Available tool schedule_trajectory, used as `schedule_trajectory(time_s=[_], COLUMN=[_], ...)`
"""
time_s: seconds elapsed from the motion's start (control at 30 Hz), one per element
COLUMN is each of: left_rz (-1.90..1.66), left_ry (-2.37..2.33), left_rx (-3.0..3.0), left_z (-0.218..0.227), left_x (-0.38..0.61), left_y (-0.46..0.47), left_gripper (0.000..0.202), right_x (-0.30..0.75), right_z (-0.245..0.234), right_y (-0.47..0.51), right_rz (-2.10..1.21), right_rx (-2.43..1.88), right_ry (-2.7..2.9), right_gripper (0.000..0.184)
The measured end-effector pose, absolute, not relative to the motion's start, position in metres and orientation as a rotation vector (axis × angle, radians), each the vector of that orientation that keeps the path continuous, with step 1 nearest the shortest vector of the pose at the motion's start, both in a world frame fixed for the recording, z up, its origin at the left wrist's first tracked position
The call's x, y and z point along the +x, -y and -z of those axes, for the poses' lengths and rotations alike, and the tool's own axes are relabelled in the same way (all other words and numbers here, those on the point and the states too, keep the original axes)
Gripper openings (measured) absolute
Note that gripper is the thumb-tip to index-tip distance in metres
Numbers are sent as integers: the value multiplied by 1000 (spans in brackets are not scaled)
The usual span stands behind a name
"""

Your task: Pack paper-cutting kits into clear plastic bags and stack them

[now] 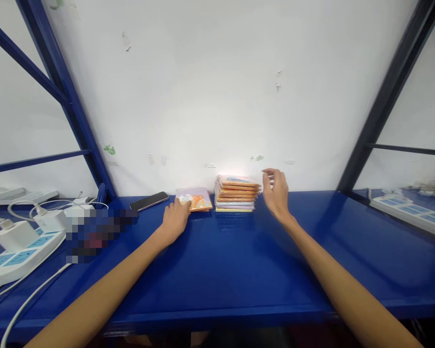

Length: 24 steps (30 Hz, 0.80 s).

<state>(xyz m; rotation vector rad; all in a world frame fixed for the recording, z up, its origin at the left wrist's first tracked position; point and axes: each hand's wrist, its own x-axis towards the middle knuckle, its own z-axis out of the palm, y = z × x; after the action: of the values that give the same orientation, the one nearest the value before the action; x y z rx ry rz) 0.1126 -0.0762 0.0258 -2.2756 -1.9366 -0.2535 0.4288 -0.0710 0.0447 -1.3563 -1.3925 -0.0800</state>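
My left hand [176, 220] is at the near left corner of a small thin book [199, 200] with a lilac and orange picture cover. Its thumb and fingers are bent around that corner, and the fingertips are partly hidden. The book lies flat against the wall side of the table, with what looks like another book edge under it. Just to its right rises a neat stack of small books [237, 194], orange-edged above, with pale and yellow ones at the bottom. Beside the stack's right side my right hand [276, 193] is raised, fingers curved and apart, holding nothing.
A dark phone [149, 200] lies left of the books on the blue table [217, 270]. White power strips with chargers [25, 246] and cables fill the left side, near a blurred-out patch. Another power strip [413, 212] is at right. Blue metal posts [70, 106] flank the white wall.
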Motion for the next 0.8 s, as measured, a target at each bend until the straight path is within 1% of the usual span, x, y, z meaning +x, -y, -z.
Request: schedule_trajectory(time_s=[0.1,0.17,0.27,0.3,0.37,0.5,0.7,0.8], left_rz=[217,193,199,233,304,348,443,542], left_ry=[1917,1875,1729,1694,1710,1919,2077,2153], left_rx=[-2227,-2266,-2436,-2468,-2448,-2299,-2295,-2339], left_z=[-27,-26,-25,-25,-27,-29,-29,-29], left_x=[133,147,159,160,155,133,114,109], left_y=[105,122,134,132,123,96,74,63], left_gripper=[41,39,50,54,56,43,44,37], right_x=[417,404,382,375,364,354,352,351], right_z=[-48,-43,-26,-20,-12,-9,-12,-11], right_y=[88,99,113,116,122,128,130,131], right_rz=[33,-65,-222,-245,-242,-190,-132,-132], right_rx=[-1372,-1409,-1453,-1467,-1501,-1554,-1597,-1606], right_ry=[1584,1789,2101,2172,2263,2340,2378,2385], right_gripper=[45,51,63,63,58,57,53,53])
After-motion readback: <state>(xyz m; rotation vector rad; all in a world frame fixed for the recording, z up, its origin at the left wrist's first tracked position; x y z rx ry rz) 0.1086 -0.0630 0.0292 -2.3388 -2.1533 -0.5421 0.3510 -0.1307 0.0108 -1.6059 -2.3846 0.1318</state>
